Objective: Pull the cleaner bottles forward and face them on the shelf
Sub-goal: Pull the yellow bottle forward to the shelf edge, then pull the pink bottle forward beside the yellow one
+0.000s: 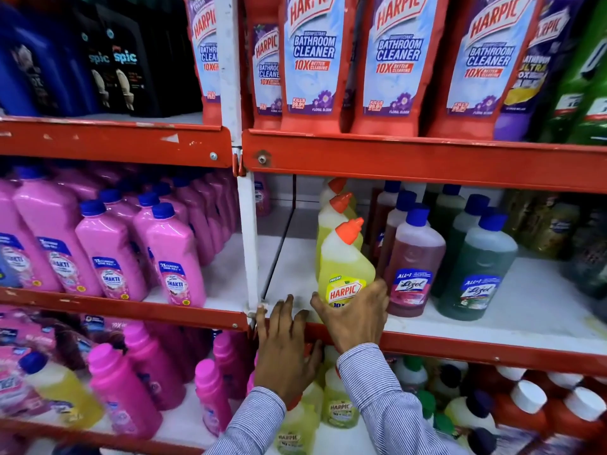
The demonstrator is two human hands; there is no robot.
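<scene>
Shelving: red-painted metal shelf unit [410, 159] with white boards and a white upright post [248, 238]; all places below are given from that post.
Top tier: row of red Harpic Bathroom Cleaner bottles [313, 60] with pale blue labels, right of the post; black Spic bottles [126, 67] left of it.
Middle tier, left of post: crowded rows of pink Shakti bottles [174, 257] with blue caps.
Middle tier, right of post: bare white board just beside the post, then a file of yellow Harpic bottles with orange angled caps running front to back; beyond them, farther right, maroon Lizol bottles [414, 257] and dark green Lizol bottles [476, 267], both blue-capped.
Bottom tier: magenta bottles [131, 385] left of the post; more yellow and white-capped bottles below and right of it, partly hidden by the sleeves.
Front yellow Harpic bottle [345, 267]: upright near the shelf's front edge, right of the post, label facing out, just beside the front maroon bottle.
Right hand [353, 315]: in a striped sleeve, curled around the lower label of the front yellow bottle, thumb on its left side, fingers wrapped to its right, gripping it.
Left hand [282, 343]: open and holding nothing, fingers spread, fingertips [289, 302] resting on the white board at the red front rail, between the post and the gripped bottle.
</scene>
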